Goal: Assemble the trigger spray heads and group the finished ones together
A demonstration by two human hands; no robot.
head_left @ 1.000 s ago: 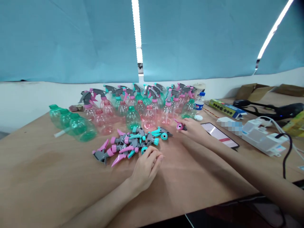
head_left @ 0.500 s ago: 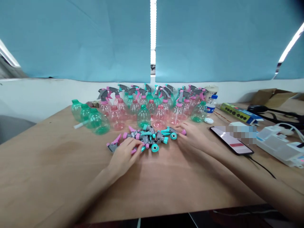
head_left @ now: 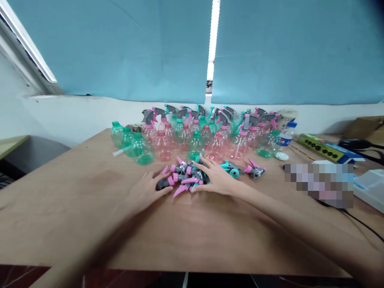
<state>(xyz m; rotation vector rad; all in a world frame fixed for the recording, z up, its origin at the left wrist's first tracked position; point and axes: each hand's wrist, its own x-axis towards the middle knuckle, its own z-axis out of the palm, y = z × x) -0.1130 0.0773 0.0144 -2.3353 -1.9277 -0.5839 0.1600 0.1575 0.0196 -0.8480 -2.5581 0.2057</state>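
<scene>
A heap of loose trigger spray heads, grey with pink or turquoise parts, lies on the table between my hands. My left hand rests at the heap's left edge, thumb and fingers apart around a grey and pink spray head. Spread across the heap's right part is my right hand, fingers apart and touching the heads; it hides some of them. Turquoise heads lie just beyond it. Farther right, one grey and pink spray head lies apart from the heap.
Behind the heap stand clear green bottles and pink bottles, several with spray heads on. A white tube sticks out at the left. Rightward are a white oval object, a capped bottle, a long box and a blurred-out phone.
My right hand has left the pink-tipped head at the right and moved left onto the heap. My left hand has drawn back to the heap's left edge. The view has swung left.
</scene>
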